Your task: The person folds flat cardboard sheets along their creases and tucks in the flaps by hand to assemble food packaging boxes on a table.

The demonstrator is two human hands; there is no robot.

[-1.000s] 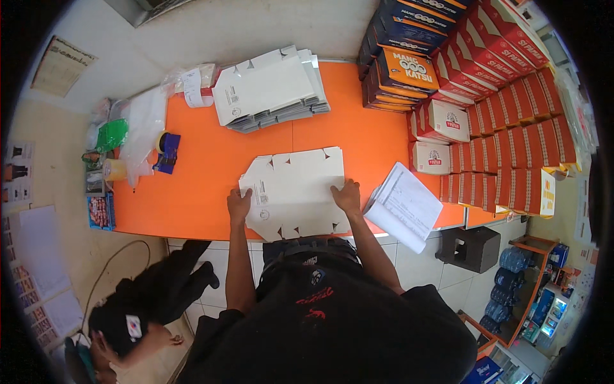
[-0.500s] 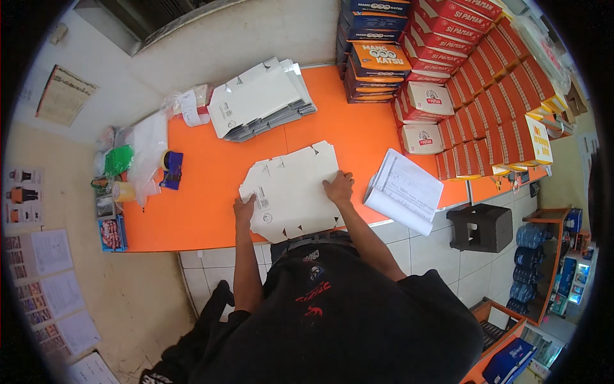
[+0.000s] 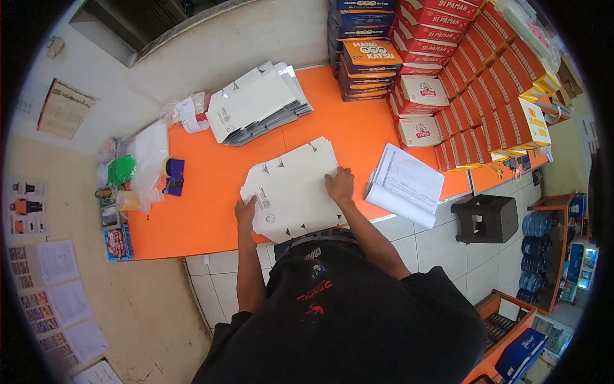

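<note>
- The near stack of flat, off-white cardboard sheets with small dark notches along its edges [image 3: 297, 189] lay on the bright orange tabletop [image 3: 198, 224], midway between the hands and close to the person's waist; whether it overhung the near edge could not be told.
- For steady handling, even pressure from both sides seemed best, with sheet edges kept flush; a few corners stuck out slightly at the far right, so light taps inward there looked useful.
- Too hard a squeeze could have bowed the sheets, in my judgement, and pressing flat would have guarded against that.
- The left hand [image 3: 245, 210] gripped the stack's left edge, its thumb on top and its fingers partly hidden at the side.
- The right hand [image 3: 340, 185] gripped the right edge, a little farther from the body, its thumb over the top sheet and its fingers curled.
- The left forearm reached almost straight ahead, while the right one slanted inward from the near right.
- A larger pile of similar pale sheets with dark grey edges [image 3: 252, 105] stood beyond, at the far left.
- An open notebook of white written pages [image 3: 409, 182] lay just right of the right hand.
</note>
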